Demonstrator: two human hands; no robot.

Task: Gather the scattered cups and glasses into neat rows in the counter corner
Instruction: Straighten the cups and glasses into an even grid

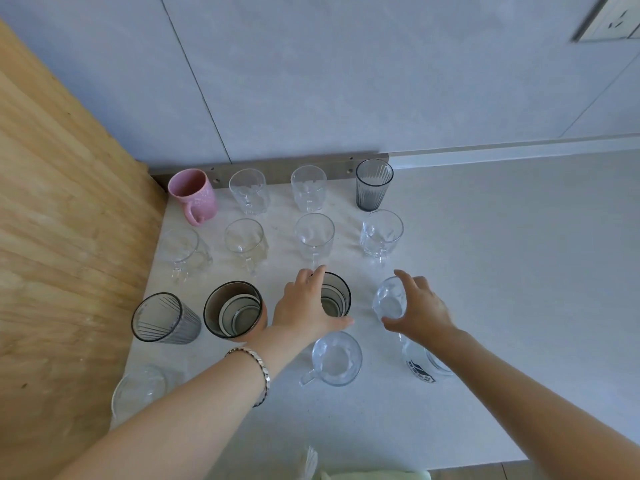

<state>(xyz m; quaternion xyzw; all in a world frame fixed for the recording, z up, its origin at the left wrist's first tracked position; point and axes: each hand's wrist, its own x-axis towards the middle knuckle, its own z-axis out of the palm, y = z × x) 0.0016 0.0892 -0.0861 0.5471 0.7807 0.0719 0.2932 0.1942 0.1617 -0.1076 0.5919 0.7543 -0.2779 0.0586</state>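
Note:
Cups and glasses stand in rows in the counter corner. The back row runs from a pink mug (pixel 194 195) past two clear glasses to a grey ribbed glass (pixel 373 183). Behind my hands is a row of several clear handled mugs, such as one (pixel 314 236). In the third row stand a grey ribbed tumbler (pixel 162 318) and a dark-rimmed cup (pixel 233 309). My left hand (pixel 306 304) grips a second dark-rimmed cup (pixel 335 296). My right hand (pixel 417 306) grips a small clear glass (pixel 389 298).
A clear handled mug (pixel 336 358) stands just in front of my hands. A glass with a blue pattern (pixel 424 367) lies partly under my right forearm. Another clear glass (pixel 138 391) sits at the front left by the wooden side panel (pixel 62 237). The white counter (pixel 502 254) stretches right.

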